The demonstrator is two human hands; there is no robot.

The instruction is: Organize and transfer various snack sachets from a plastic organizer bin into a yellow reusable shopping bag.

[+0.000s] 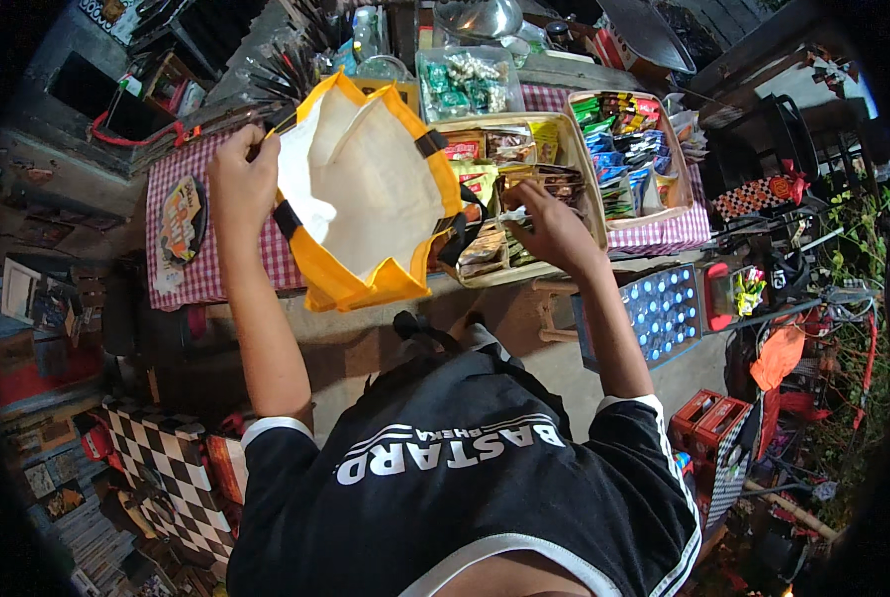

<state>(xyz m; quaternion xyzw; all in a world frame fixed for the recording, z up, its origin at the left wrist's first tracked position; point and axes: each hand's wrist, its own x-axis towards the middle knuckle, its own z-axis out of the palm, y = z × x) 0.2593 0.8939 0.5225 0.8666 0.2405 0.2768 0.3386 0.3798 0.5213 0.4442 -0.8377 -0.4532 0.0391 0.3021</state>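
A yellow tote bag [350,289] with a pale lining stands wide-mouthed in front of me, its black strap [462,227] hanging at the right side. My left hand [243,171] is closed on the bag's upper left rim. Inside, along the left wall, lies something white [310,211], perhaps a plastic bag. Just right of the bag, my right hand [546,227] is above a pale tray [589,204] of sachets. Its fingers are bent together by a small whitish thing [513,214], whose kind I cannot make out. Brown and yellow sachets [485,249] lie under that hand.
A second tray [686,194] of colourful sachets sits at the right on the red-and-white checked tablecloth [228,264]. Behind is a clear tub [428,85] of green and white packets. A blue crate [698,338] of bottles stands below right. An oval sign [183,221] lies at the left.
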